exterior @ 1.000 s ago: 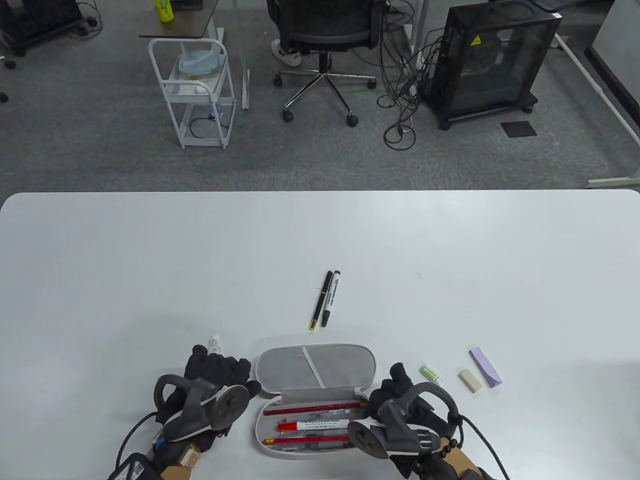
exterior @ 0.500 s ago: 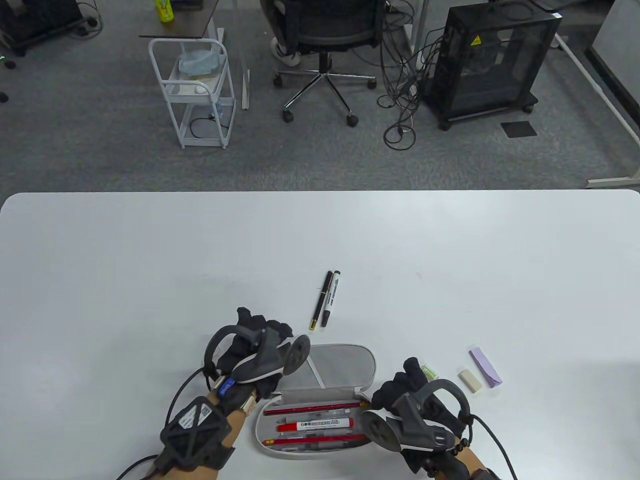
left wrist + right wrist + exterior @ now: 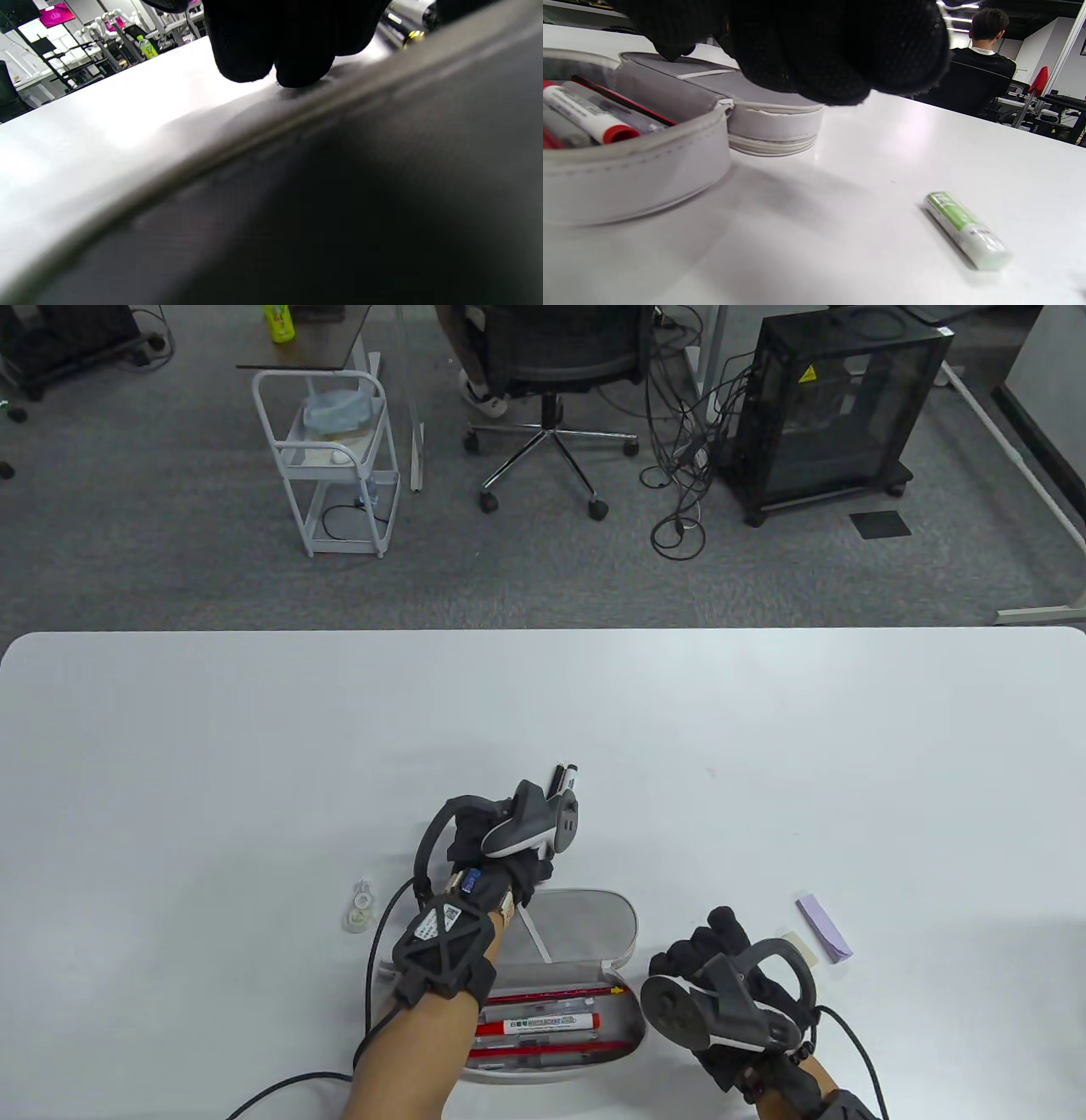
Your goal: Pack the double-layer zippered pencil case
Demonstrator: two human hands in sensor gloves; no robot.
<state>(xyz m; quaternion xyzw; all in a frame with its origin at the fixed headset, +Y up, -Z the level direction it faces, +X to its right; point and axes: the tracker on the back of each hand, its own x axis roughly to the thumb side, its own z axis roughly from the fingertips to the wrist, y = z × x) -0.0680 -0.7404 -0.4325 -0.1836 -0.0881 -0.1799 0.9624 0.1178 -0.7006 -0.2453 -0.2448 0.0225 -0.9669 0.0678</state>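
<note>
Pencil case [image 3: 585, 929], grey zippered fabric, lies open at the near table edge, red pens already inside. Two black pens [image 3: 567, 774], the eraser and the purple block look still unpacked. Left hand [image 3: 501, 836] reaches over those pens; can't tell its grip. Right hand [image 3: 721, 976] hovers, loosely curled, empty.

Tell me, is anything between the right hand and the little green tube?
Nothing visible blocks it. In the right wrist view the green tube lies alone on bare table, and the right hand hangs above, apart from it, beside the pencil case.
</note>
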